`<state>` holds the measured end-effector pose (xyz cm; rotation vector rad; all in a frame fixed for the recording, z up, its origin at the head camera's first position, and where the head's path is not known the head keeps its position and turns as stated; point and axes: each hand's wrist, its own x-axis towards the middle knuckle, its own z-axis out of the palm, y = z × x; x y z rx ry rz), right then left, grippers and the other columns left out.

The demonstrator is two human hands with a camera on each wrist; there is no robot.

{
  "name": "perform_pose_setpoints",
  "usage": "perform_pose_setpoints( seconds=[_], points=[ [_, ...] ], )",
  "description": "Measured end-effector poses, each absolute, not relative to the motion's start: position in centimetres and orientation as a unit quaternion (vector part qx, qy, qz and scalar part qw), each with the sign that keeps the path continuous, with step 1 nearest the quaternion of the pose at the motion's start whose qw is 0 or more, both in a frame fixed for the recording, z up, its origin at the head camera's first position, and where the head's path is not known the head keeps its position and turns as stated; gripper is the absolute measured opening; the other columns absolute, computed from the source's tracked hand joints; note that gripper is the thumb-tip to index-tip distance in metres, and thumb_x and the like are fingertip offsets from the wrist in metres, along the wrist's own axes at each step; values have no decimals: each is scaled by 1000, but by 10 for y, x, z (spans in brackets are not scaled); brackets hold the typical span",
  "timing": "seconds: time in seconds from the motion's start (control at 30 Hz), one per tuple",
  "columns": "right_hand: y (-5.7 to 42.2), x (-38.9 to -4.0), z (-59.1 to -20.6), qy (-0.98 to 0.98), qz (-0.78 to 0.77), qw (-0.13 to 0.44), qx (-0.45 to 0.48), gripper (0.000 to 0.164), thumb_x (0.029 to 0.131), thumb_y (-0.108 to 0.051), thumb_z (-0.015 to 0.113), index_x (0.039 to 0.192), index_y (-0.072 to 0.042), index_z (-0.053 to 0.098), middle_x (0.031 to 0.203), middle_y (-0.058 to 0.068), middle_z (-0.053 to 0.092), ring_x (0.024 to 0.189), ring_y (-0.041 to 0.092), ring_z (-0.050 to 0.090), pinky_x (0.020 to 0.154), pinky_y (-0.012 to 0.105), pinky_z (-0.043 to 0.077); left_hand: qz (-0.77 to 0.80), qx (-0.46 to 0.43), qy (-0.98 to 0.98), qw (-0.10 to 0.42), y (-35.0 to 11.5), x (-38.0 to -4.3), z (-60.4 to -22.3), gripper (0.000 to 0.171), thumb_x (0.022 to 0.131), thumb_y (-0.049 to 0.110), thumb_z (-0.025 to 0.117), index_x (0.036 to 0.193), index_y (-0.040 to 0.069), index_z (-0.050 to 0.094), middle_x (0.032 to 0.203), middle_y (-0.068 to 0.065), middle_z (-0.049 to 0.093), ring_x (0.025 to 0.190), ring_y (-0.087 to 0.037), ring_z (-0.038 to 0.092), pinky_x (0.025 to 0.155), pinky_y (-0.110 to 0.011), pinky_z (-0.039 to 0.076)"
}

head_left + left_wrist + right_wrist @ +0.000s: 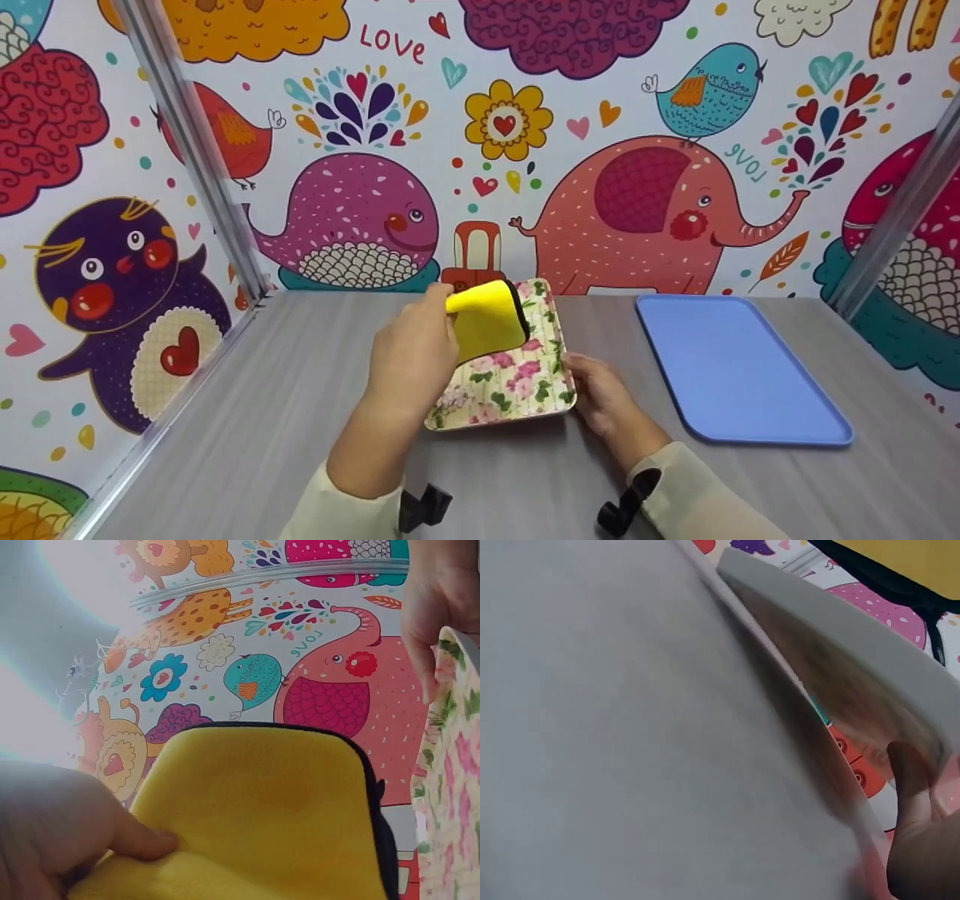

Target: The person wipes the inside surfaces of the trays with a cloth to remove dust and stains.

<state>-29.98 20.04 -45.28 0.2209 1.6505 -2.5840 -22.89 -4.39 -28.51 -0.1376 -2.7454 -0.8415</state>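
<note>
A folded yellow cloth (487, 319) with a dark trim is pinched in my left hand (442, 315) and pressed onto the upper part of a floral tray (510, 386). My right hand (583, 375) grips that tray at its near right corner. In the right wrist view the tray's pale underside (840, 652) is raised at an angle off the grey table (592, 727), with a finger (922, 840) under its edge. The left wrist view shows the cloth (262, 817) up close, my thumb (135, 840) on it and the tray's rim (454, 787) at the right.
A blue tray (735, 367) lies flat on the table to the right of the floral one. Colourful cartoon walls enclose the table at the back and both sides. A small red toy (476, 255) stands behind the floral tray by the back wall.
</note>
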Motion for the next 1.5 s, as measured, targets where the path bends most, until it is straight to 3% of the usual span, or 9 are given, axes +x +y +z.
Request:
perform_pose_setpoints(
  seconds=[0.33,0.7,0.83,1.0,1.2,1.33,1.5],
  points=[
    [189,-304,-453,587,-803,28,98,13,99,-2,57,104,3,68,76,-1,71,67,8,65,63,22,57,-301,-37,-940,158,-54,-233,-283,24,106,19,59,128,9,61,110,-12,75,91,-29,71,91,-50,62],
    [202,-307,-443,775,-621,107,55,26,96,-7,65,116,8,72,84,4,76,75,13,72,70,31,64,-303,-36,-941,148,-51,-230,-286,25,104,21,63,128,12,61,114,-8,73,98,-26,71,100,-48,59],
    [206,-310,-441,810,-572,120,43,25,96,-7,67,116,6,74,83,4,75,73,13,71,69,32,64,-303,-37,-942,143,-49,-229,-287,25,104,21,63,127,13,61,114,-8,73,98,-26,72,100,-48,59],
    [205,-313,-438,851,-510,118,34,14,95,-6,71,104,2,78,79,5,71,67,14,68,64,31,63,-302,-39,-942,141,-47,-229,-287,24,103,21,64,126,13,62,113,-7,73,97,-26,72,98,-48,60],
    [201,-312,-432,885,-452,108,11,10,96,-7,70,97,0,77,78,7,71,66,15,67,63,33,63,-302,-45,-942,138,-46,-228,-287,23,103,20,64,125,13,62,112,-7,74,96,-26,72,98,-47,60],
    [209,-309,-420,910,-407,73,-21,16,98,-10,65,96,0,77,75,8,70,63,14,63,57,28,56,-299,-47,-943,139,-45,-229,-288,22,104,21,63,125,13,62,112,-7,74,96,-26,73,97,-47,61],
    [238,-308,-397,921,-386,-11,-57,31,102,-12,60,123,8,70,89,19,74,68,19,67,57,27,53,-291,-55,-944,148,-44,-228,-289,23,103,22,65,124,12,63,111,-7,75,96,-26,74,95,-47,62]
  ],
)
